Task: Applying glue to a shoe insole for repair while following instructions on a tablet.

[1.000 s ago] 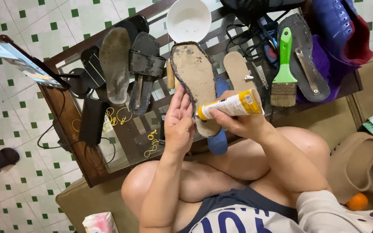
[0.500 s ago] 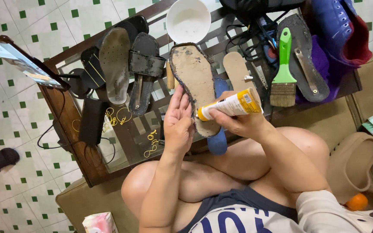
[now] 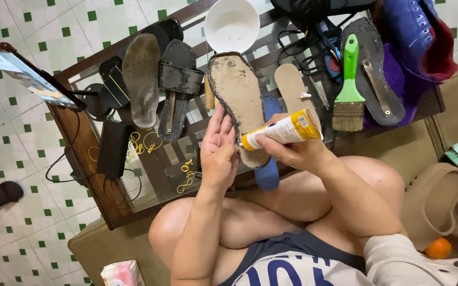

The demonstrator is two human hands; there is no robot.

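My left hand [image 3: 218, 151] holds a worn shoe sole [image 3: 235, 90] upright by its lower edge, the tan, dirty inner face turned toward me. My right hand [image 3: 292, 153] grips a yellow and white glue tube [image 3: 282, 130], and the tube's nozzle touches the sole's lower right edge. Both hands hover above my crossed legs, in front of a low glass-topped table [image 3: 149, 175].
On the table lie several soles and insoles [image 3: 141, 79], a white bowl [image 3: 231, 24], a green-handled brush [image 3: 348, 87], a black sole [image 3: 375, 69] and blue shoes [image 3: 414, 26]. A tablet [image 3: 25, 77] stands at the left. A beige clog [image 3: 436, 201] lies to the right.
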